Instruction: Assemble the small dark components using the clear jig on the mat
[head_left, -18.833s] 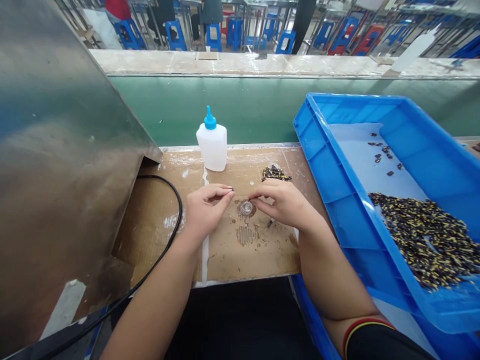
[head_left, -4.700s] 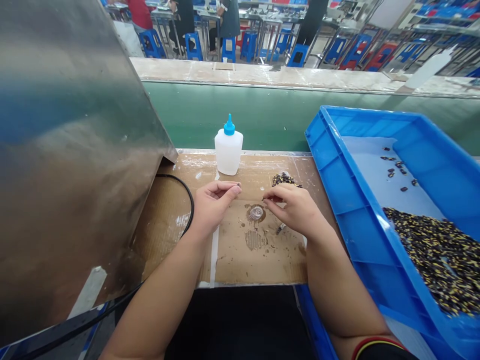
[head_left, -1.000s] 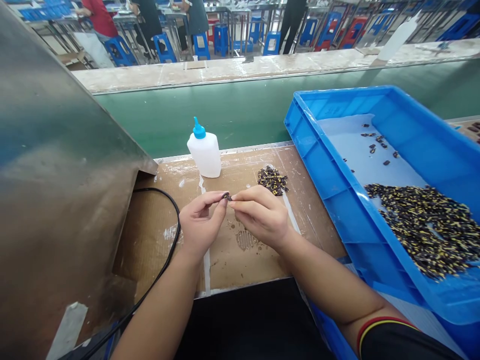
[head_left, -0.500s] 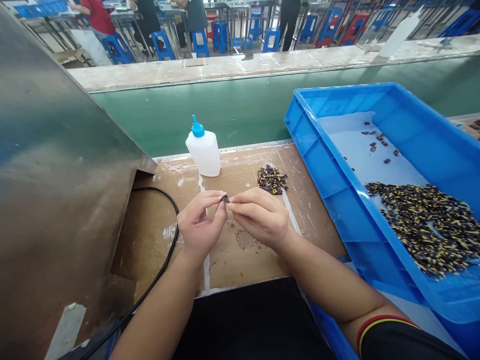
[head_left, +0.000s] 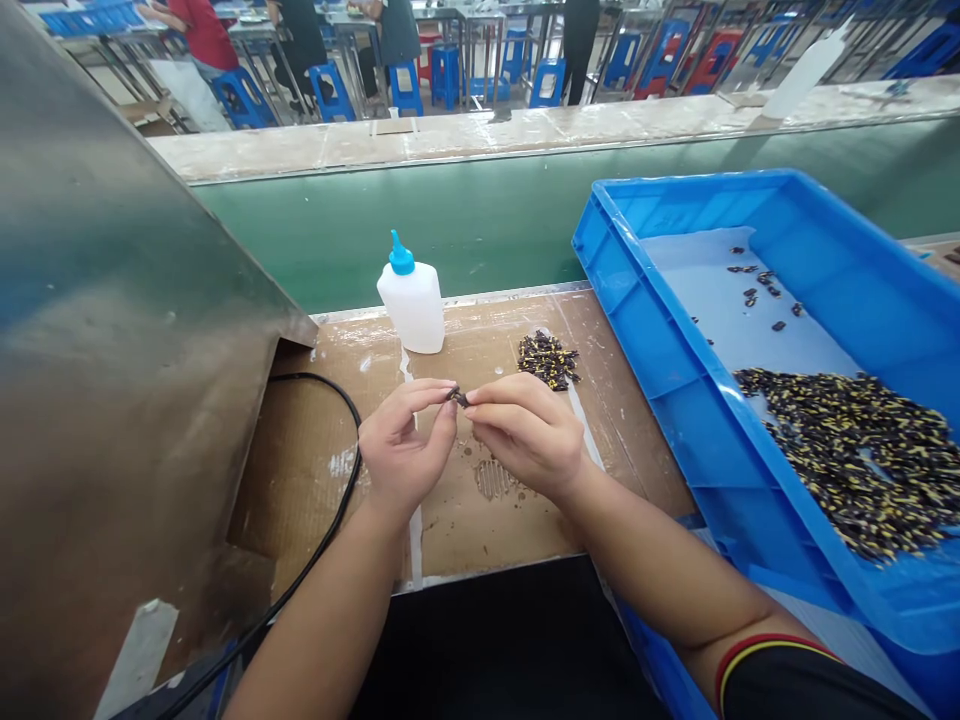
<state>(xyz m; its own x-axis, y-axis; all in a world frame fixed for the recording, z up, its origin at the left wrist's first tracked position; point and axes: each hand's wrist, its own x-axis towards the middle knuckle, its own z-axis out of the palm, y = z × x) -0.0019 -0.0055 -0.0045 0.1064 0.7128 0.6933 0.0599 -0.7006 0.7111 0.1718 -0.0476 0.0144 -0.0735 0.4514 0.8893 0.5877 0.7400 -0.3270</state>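
Observation:
Over the cardboard-covered worktop (head_left: 457,540), my left hand (head_left: 405,440) pinches a small dark piece (head_left: 456,395) between thumb and forefinger. The fingertips of my right hand (head_left: 529,430) close on the right end of that same piece, so the two hands nearly meet. Its exact kind is too small to make out. Just beyond my right hand lies a heap of small black-and-yellow pieces (head_left: 547,360). A white squeeze bottle (head_left: 414,308) with a blue nozzle cap stands upright behind my left hand. Wet ridged marks (head_left: 493,480) show on the cardboard below my right hand.
A large blue crate (head_left: 637,290) at the right holds many black-and-yellow pieces (head_left: 855,450) on a pale sheet. A metal housing (head_left: 135,350) and a black cable (head_left: 345,480) flank the left side. A green belt (head_left: 495,230) runs behind; people and blue stools (head_left: 446,75) are beyond.
Earlier my hands were apart, with a clear round dish visible between them; now they meet at the dark piece and the right hand covers that spot. Over the last second the hands barely shift.

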